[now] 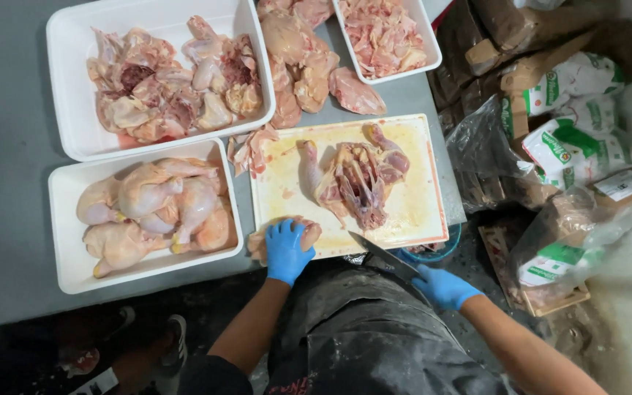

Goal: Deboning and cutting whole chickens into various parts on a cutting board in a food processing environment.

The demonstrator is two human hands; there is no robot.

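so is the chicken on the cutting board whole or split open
Split open. The raw chicken carcass lies spread flat on the white plastic cutting board, its rib cavity exposed, legs splayed to either side.

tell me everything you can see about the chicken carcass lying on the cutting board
The chicken carcass lies near the middle of the white, stained cutting board, opened up so the ribs and reddish inner cavity face up. Pale yellow skin edges it; a leg sticks out at its left and another part at the upper right. It is raw and partly cut down. Neither gloved hand touches it: the left hand rests on a separate piece, the right hand holds a knife.
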